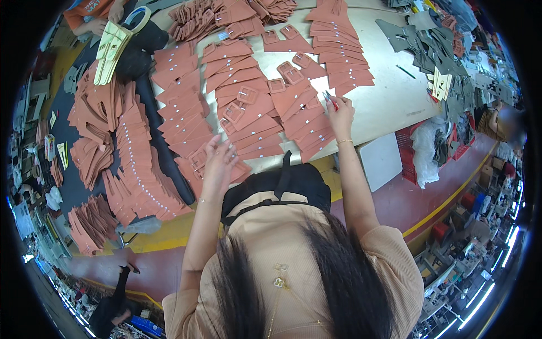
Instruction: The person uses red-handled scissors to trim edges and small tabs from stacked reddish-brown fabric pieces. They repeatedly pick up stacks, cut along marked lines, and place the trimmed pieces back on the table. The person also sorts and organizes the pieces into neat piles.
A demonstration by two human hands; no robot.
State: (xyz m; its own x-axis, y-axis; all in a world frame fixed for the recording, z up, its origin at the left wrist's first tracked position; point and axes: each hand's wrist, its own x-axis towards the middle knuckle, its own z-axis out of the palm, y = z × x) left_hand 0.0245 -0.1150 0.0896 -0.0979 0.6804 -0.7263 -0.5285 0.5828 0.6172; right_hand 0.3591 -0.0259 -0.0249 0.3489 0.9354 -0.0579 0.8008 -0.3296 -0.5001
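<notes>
In my right hand (342, 120) is a small pair of thread snips (332, 100) with red on the handle and metal tips. My fingers are closed round it, above the bare board to the right of the stacks. My left hand (220, 160) has its fingers apart and slightly bent, just over the near end of the terracotta pieces. Beside it lie terracotta buckles (197, 160). Overlapping terracotta pieces (257, 127) spread in rows before me, several with covered square buckles (247, 95) attached and small white stickers.
More terracotta stacks (135, 164) cover a dark table at the left. Grey-green pieces (426, 48) and a green pen (405, 72) lie at the far right. A red crate (407, 155) and a white stool (380, 161) stand beside the table. Another person's hand (97, 26) is at the far left.
</notes>
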